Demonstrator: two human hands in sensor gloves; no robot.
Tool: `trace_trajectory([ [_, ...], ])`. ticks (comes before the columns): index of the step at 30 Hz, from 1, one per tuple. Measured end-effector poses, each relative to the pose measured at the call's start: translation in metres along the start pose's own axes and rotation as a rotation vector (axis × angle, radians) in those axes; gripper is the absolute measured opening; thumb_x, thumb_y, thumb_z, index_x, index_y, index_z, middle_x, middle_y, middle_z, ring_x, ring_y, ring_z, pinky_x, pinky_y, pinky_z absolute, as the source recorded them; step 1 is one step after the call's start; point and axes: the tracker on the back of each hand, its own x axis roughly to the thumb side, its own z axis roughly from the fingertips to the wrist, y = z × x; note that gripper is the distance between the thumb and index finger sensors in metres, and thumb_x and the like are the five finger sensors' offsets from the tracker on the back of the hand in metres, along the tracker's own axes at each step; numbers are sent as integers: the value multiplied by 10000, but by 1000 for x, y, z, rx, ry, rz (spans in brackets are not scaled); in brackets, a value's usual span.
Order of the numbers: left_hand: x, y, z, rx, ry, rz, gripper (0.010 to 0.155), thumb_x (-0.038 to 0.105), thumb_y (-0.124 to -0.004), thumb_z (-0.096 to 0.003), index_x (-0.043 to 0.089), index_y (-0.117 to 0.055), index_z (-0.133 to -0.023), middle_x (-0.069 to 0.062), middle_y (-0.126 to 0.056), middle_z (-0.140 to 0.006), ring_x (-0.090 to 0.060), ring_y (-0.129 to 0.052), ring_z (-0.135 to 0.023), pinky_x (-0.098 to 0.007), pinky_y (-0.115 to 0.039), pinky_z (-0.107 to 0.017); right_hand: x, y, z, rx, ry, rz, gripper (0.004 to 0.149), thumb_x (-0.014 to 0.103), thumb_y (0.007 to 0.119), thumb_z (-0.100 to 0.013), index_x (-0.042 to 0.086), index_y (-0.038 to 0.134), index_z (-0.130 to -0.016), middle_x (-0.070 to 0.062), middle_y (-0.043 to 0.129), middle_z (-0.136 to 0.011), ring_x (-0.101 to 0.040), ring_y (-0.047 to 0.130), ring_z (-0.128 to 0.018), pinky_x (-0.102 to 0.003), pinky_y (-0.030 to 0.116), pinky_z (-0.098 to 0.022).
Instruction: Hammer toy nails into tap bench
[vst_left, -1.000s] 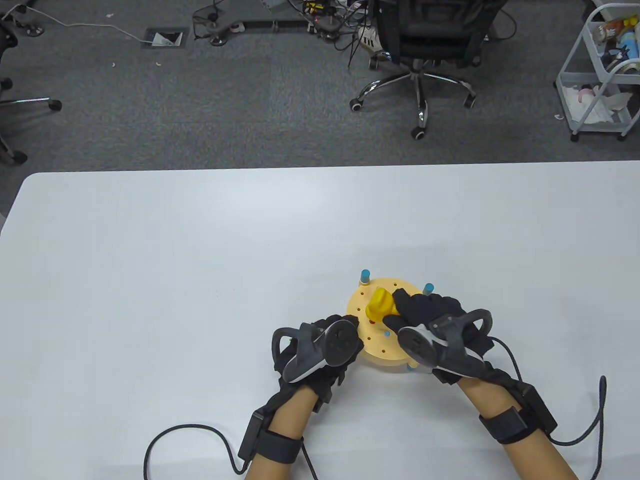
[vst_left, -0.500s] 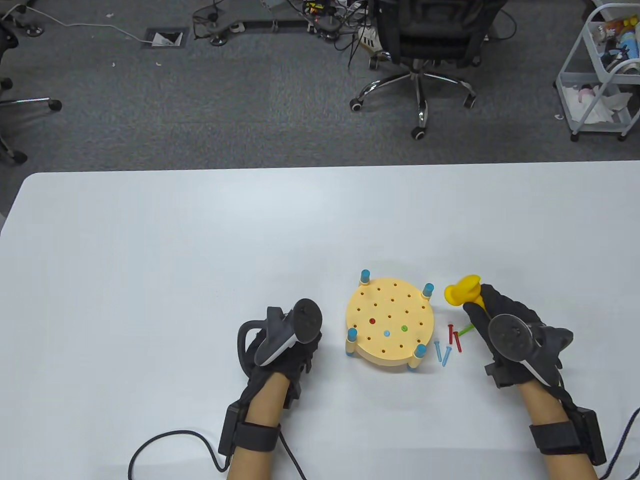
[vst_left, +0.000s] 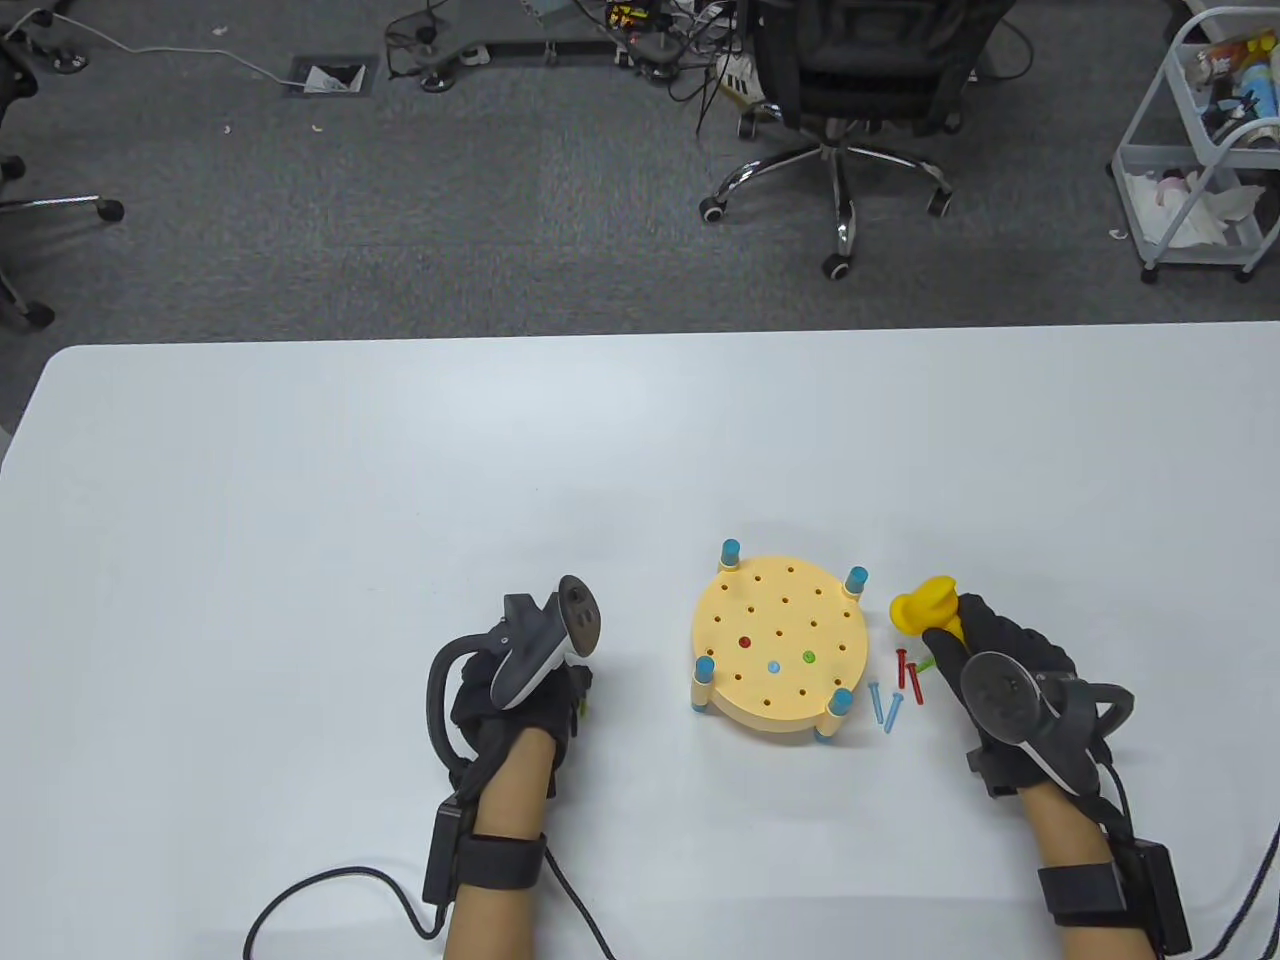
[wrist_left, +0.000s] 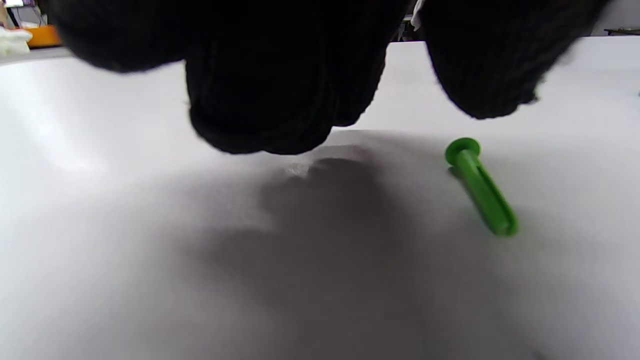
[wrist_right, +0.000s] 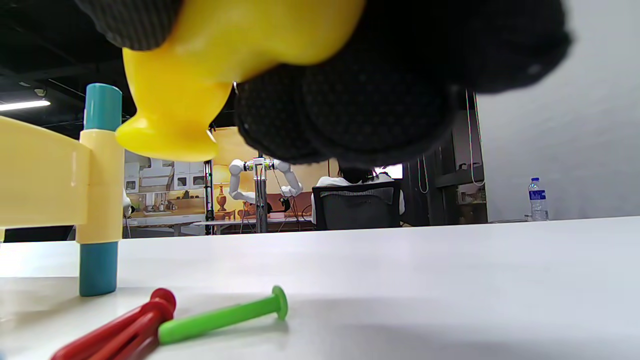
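The round yellow tap bench (vst_left: 790, 690) stands on blue legs at the table's front centre. A red nail (vst_left: 744, 641), a blue nail (vst_left: 773, 666) and a green nail (vst_left: 809, 657) sit in its holes. My right hand (vst_left: 950, 635) grips the yellow toy hammer (vst_left: 928, 600) just right of the bench, above loose red nails (vst_left: 908, 676), blue nails (vst_left: 885, 706) and a green nail (vst_left: 932, 660). The hammer (wrist_right: 200, 65) also shows in the right wrist view. My left hand (vst_left: 560, 695) hovers left of the bench and holds nothing. Its fingers (wrist_left: 260, 100) hang over a green nail (wrist_left: 480, 187) lying on the table.
The white table (vst_left: 300, 550) stretches far to the left and back. A bench leg (wrist_right: 100, 200) stands close to the left of the hammer in the right wrist view. An office chair (vst_left: 850, 90) and a cart (vst_left: 1200, 150) stand on the floor beyond the table.
Both hands have drawn away from the bench. The right hand has carried the hammer off the bench top to its right. The left hand has moved left and back toward the front edge.
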Motion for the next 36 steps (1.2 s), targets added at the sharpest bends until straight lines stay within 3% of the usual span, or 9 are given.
trace_trajectory([
  [3,1,-6,-5,-35,-9,52,592,498,-837,-338,169,-836,-830,-146,-961,-678,-208,-976,-376,-379,-820,-266,-3,-1,0,-5,16,-23,633,586,562,-396,223,777,-867,23,993,-527,-193,1001,-307,-324,858,-290],
  [7,8,-8,-4,32,11,-60,545,482,-854,-328,195,-852,-791,-103,-989,-611,-169,-992,-329,-352,-837,-239,-4,1,0,2,46,-5,633,586,562,-394,223,776,-867,23,992,-528,-194,1001,-309,-324,859,-291],
  [16,20,-10,-4,25,-21,-42,516,406,-911,-332,149,-865,-777,-94,-1012,-531,-128,-1025,-268,-314,-864,-181,-11,-3,4,-42,62,-5,634,587,561,-396,222,775,-868,23,992,-528,-194,1001,-308,-325,859,-290],
  [19,34,-10,0,43,26,-169,504,364,-922,-333,150,-863,-786,-90,-1028,-545,-116,-1057,-293,-294,-888,-173,-14,-3,3,-40,75,-17,634,587,561,-397,222,775,-869,23,992,-528,-194,1001,-308,-325,858,-291],
  [24,51,-14,5,65,91,-230,526,301,-918,-335,122,-831,-822,-131,-1012,-594,-123,-1049,-317,-299,-894,-189,-15,-2,3,-35,76,-23,633,588,560,-398,224,773,-870,25,991,-530,-191,1001,-310,-323,859,-292],
  [30,42,-15,4,51,108,-73,598,301,-919,-320,55,-775,-846,-171,-975,-579,-76,-954,-208,-315,-869,-185,-13,0,4,-34,47,-29,633,590,558,-399,225,774,-870,25,992,-530,-191,1001,-310,-322,859,-293],
  [34,32,-9,0,-20,12,127,613,295,-879,-334,52,-756,-883,-193,-955,-606,-82,-930,-220,-337,-860,-209,-14,0,3,-32,44,-47,634,589,559,-399,224,774,-871,23,992,-531,-193,1000,-311,-324,858,-293],
  [36,24,-4,2,-30,-52,282,530,288,-837,-355,114,-817,-855,-204,-940,-601,-94,-918,-234,-348,-846,-219,-15,0,3,-33,44,-59,634,589,560,-399,224,775,-870,24,992,-531,-193,1000,-310,-324,858,-293],
])
